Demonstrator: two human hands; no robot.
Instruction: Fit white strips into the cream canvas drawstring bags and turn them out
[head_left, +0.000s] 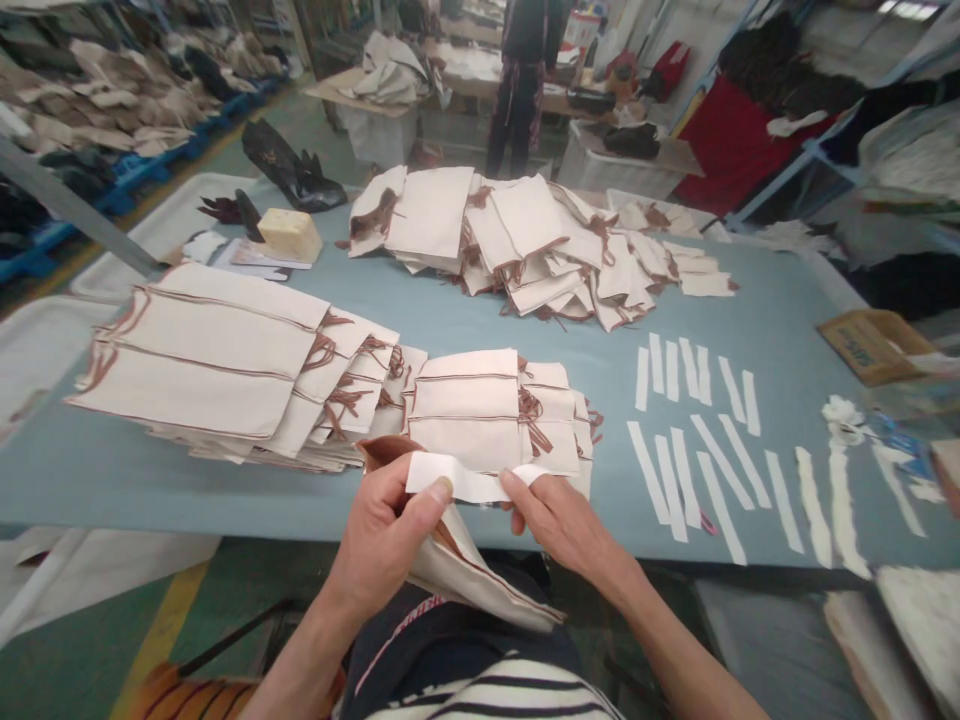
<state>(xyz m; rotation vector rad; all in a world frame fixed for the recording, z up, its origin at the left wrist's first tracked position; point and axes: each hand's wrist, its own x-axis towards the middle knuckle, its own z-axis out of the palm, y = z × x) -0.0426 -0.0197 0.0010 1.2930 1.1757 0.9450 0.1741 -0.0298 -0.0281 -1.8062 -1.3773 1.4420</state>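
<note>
Between my two hands a short white strip is stretched level, just over the table's front edge. My left hand pinches the strip's left end, thumb on top. The same hand also bears a cream fabric piece with brown edging, which hangs down over my lap; its brown inner side shows near the fingers. My right hand is closed on the strip's right part, with thumb and forefinger together. Right behind the hands lies a stack of cream pieces with brown ties.
A larger stack of cream pieces lies to the left, and a loose heap at the back. Several white strips are spread on the right of the blue-green table. A yellow block sits back left; a person stands beyond.
</note>
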